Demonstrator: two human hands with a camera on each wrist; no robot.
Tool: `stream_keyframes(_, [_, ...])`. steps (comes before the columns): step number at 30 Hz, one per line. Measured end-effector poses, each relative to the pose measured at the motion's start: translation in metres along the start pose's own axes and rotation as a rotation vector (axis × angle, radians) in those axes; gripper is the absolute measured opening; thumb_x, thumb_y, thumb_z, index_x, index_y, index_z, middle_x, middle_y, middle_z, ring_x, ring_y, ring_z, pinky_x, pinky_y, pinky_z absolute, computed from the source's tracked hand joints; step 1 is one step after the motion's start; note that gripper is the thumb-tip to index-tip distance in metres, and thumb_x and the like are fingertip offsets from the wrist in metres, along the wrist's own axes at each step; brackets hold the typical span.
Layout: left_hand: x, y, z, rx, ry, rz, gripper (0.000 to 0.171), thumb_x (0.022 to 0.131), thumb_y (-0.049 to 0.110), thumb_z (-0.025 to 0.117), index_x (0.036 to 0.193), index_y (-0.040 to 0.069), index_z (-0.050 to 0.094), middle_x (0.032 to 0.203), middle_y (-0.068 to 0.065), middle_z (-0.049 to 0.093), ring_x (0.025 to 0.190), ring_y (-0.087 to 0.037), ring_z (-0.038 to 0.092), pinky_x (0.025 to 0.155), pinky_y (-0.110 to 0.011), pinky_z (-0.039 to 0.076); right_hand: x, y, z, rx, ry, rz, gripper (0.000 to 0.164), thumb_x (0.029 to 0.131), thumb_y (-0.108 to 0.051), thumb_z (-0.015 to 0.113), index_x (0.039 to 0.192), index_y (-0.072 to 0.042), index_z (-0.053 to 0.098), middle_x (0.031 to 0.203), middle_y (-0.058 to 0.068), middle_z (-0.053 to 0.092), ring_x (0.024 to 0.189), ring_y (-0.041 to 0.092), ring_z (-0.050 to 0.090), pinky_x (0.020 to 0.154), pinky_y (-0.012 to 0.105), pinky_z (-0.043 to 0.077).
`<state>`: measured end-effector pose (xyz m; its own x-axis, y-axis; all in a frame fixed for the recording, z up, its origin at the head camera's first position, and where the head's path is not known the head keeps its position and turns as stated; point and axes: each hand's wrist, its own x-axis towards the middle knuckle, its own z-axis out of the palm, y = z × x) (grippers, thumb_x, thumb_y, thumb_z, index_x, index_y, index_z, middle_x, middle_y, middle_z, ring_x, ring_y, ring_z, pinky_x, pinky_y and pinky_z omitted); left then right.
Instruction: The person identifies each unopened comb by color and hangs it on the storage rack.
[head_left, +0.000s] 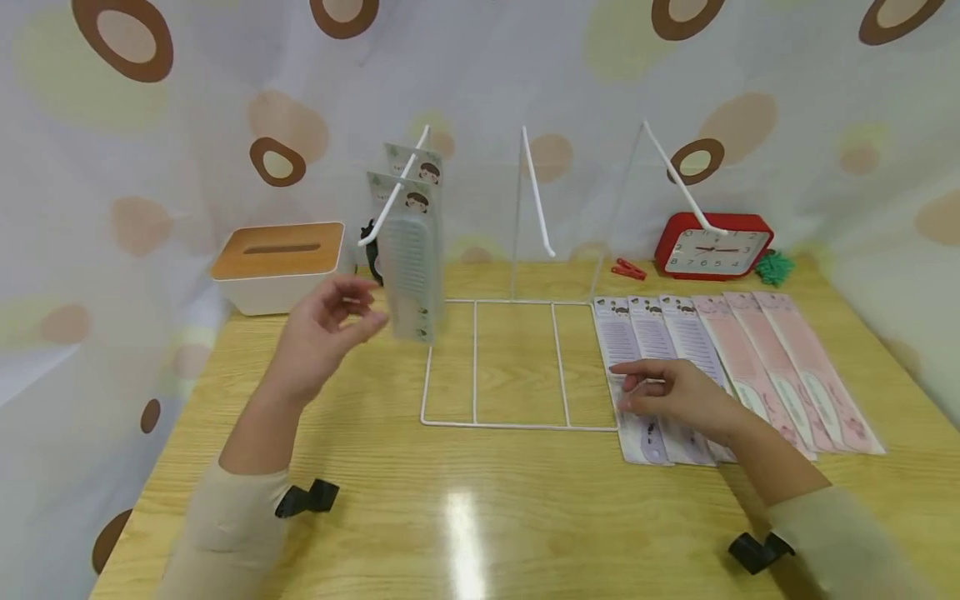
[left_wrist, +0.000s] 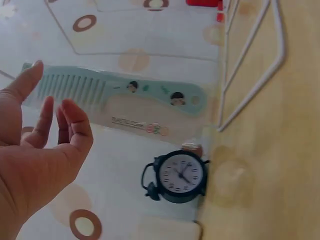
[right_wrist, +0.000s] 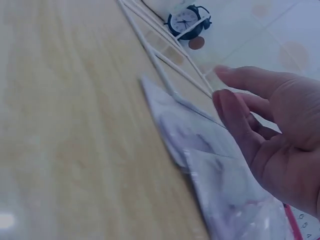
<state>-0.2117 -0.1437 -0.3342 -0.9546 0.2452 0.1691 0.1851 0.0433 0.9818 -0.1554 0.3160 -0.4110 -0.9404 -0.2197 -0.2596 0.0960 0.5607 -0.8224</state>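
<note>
Two packaged green combs [head_left: 411, 267] hang one behind the other from the left hook [head_left: 386, 212] of a white wire rack [head_left: 517, 427]. My left hand [head_left: 318, 337] is just left of these packs, fingers loosely bent and holding nothing. In the left wrist view the front comb [left_wrist: 145, 91] lies beyond the fingertips, inside clear wrap. Over the nearest of several purple comb packs [head_left: 617, 333] hovers my right hand [head_left: 678, 396], its fingers loosely bent around nothing. The right wrist view shows its thumb and fingers apart above the purple packs [right_wrist: 187, 132].
The middle hook [head_left: 536, 187] and right hook [head_left: 675, 171] hold nothing. Pink comb packs [head_left: 821, 367] lie right of the purple ones. Behind stand a red clock [head_left: 716, 250], a red clip [head_left: 628, 268], a green tuft [head_left: 774, 268], a tissue box [head_left: 281, 258] and a dark alarm clock [left_wrist: 180, 176].
</note>
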Motion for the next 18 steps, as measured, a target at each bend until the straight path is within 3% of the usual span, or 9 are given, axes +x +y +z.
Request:
stream_keyframes(3, [-0.021,-0.021,0.005,0.054,-0.172,-0.099,0.048,0.092,0.008,0.072,0.136,0.004,0.053,0.123,-0.005,0.052,0.11,-0.021,0.058,0.085,-0.022,0.054,0.009,-0.006,-0.014,-0.026,0.058,0.013,0.059,0.09,-0.033,0.075,0.141,-0.011,0.057,0.121,0.015,0.06,0.09,0.011,0.067,0.075,0.027,0.057])
stream_keyframes(6, [-0.036,-0.041,0.012,0.057,-0.275,-0.178,0.057,0.091,0.012,0.074,0.143,0.007,0.051,0.134,-0.014,0.048,0.118,-0.034,0.055,0.087,-0.026,0.054,0.021,-0.009,-0.024,-0.076,0.083,0.021,0.062,0.092,-0.038,0.073,0.145,-0.014,0.053,0.128,0.015,0.06,0.092,0.013,0.068,0.076,0.028,0.058])
stream_keyframes(9, [-0.042,-0.057,0.016,0.072,-0.31,-0.212,0.063,0.088,0.013,0.077,0.145,0.007,0.05,0.136,-0.022,0.047,0.12,-0.039,0.053,0.085,-0.026,0.053,0.037,-0.012,-0.033,-0.118,0.093,0.024,0.067,0.092,-0.043,0.072,0.149,-0.017,0.049,0.134,0.015,0.059,0.097,0.015,0.067,0.077,0.027,0.058])
stream_keyframes(13, [-0.041,-0.069,0.02,0.092,-0.335,-0.231,0.066,0.087,0.009,0.077,0.146,0.003,0.048,0.131,-0.024,0.048,0.116,-0.035,0.055,0.084,-0.025,0.053,0.056,-0.013,-0.042,-0.16,0.099,0.038,0.072,0.092,-0.043,0.072,0.153,-0.019,0.043,0.142,0.012,0.057,0.105,0.022,0.064,0.078,0.025,0.056])
stream_keyframes(18, [-0.034,-0.081,0.023,0.117,-0.376,-0.255,0.068,0.088,0.01,0.077,0.148,0.004,0.047,0.13,-0.021,0.052,0.111,-0.028,0.059,0.083,-0.025,0.054,0.074,-0.002,-0.054,-0.246,0.096,0.034,0.077,0.089,-0.039,0.076,0.155,-0.02,0.039,0.146,0.009,0.054,0.096,0.024,0.061,0.075,0.025,0.053])
